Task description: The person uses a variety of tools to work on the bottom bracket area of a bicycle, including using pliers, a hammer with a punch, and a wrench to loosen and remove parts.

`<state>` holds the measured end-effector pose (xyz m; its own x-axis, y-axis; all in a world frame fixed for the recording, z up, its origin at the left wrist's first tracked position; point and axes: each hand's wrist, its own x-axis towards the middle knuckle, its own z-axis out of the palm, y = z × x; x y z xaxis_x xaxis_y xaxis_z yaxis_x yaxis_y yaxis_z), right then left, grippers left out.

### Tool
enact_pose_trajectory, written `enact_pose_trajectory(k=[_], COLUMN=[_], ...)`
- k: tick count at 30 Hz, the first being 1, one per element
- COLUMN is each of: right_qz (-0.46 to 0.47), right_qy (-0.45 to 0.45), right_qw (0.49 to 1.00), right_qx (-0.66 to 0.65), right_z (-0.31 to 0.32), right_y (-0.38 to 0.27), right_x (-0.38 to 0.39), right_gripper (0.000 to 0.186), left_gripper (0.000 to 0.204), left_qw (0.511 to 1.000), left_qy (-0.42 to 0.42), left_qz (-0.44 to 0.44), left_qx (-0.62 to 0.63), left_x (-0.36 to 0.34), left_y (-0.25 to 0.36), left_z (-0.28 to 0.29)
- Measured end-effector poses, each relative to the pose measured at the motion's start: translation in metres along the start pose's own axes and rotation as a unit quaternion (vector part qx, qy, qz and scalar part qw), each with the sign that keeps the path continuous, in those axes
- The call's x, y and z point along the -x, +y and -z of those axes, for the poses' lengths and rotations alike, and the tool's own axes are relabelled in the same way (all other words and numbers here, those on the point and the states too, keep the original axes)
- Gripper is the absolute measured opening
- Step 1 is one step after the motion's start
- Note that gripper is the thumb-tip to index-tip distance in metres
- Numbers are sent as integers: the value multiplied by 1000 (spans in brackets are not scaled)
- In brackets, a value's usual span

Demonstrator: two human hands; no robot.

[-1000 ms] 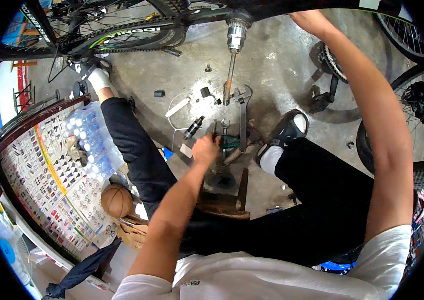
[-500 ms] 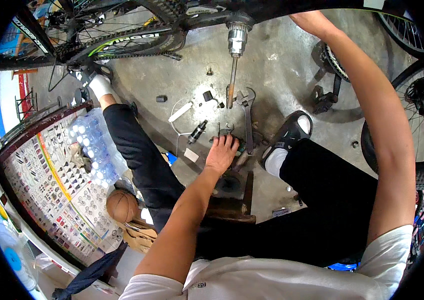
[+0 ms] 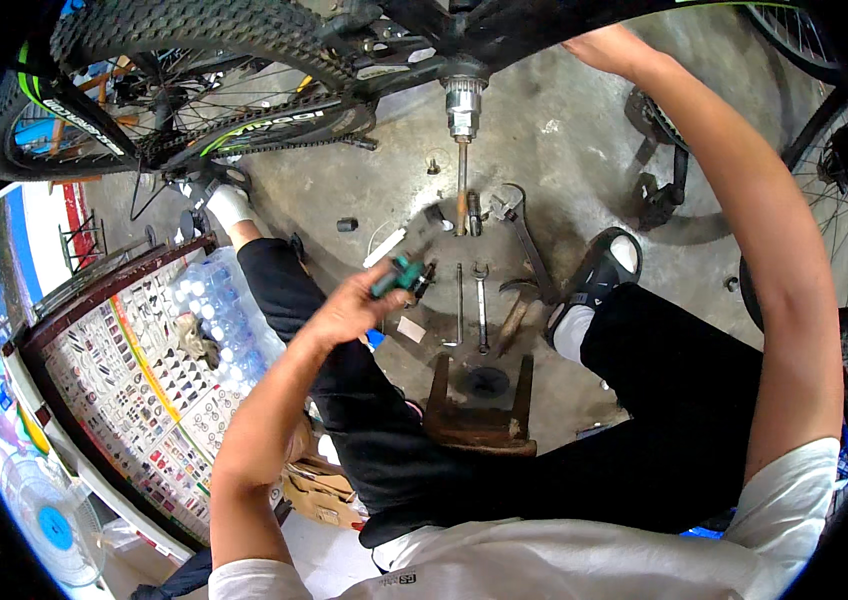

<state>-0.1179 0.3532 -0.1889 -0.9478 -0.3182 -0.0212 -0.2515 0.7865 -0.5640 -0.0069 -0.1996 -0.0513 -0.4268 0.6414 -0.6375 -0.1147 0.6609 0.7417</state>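
Note:
My left hand (image 3: pixel 349 305) is closed round a green-and-black handled tool (image 3: pixel 402 277), lifted above the floor; its exact kind is blurred. My right hand (image 3: pixel 606 48) reaches up to the black bicycle frame (image 3: pixel 504 40) at the top, its fingers hidden by the frame. From the frame's bottom bracket a silver ribbed fitting (image 3: pixel 463 105) sticks out, with a thin rod (image 3: pixel 462 190) running on from it. On the floor below lie an adjustable wrench (image 3: pixel 524 235), a combination spanner (image 3: pixel 482 305), a hex key (image 3: pixel 460 305) and a hammer (image 3: pixel 512 322).
A low wooden stool (image 3: pixel 479 437) stands between my legs. To the left are water bottles in plastic wrap (image 3: pixel 224 315) and a chart-covered tabletop (image 3: pixel 124 390). A crank with pedal (image 3: pixel 659 200) and another bicycle's wheel (image 3: pixel 834 230) are on the right.
My left hand has risen from the tools on the floor and moved left, now carrying the green-and-black tool. My right hand stays at the frame. The whole view has shifted.

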Motion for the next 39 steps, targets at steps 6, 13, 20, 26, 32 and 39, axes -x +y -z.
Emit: enact_pose_trajectory(k=[6, 13, 20, 26, 32, 39], right_qz=[79, 48, 65, 64, 44, 147], right_qy=[65, 8, 49, 68, 56, 80], right_qw=[981, 976, 973, 982, 984, 927], right_qx=[163, 214, 216, 162, 161, 335], right_z=[-3, -1, -2, 10, 12, -15], right_y=[-1, -4, -2, -19, -17, 19], right_x=[-3, 1, 4, -3, 1, 2], right_gripper=[55, 56, 55, 54, 52, 45], left_gripper=[53, 58, 59, 86, 96, 73], left_qw=[997, 987, 969, 966, 982, 878], left_qy=[-22, -95, -146, -185, -172, 79], left_qz=[-62, -106, -145, -54, -38, -134], left_qx=[-27, -74, -134, -170, 70, 453], left_x=[-50, -77, -99, -112, -105, -114], left_y=[68, 88, 97, 115, 79, 20], left_z=[61, 75, 80, 103, 120, 64])
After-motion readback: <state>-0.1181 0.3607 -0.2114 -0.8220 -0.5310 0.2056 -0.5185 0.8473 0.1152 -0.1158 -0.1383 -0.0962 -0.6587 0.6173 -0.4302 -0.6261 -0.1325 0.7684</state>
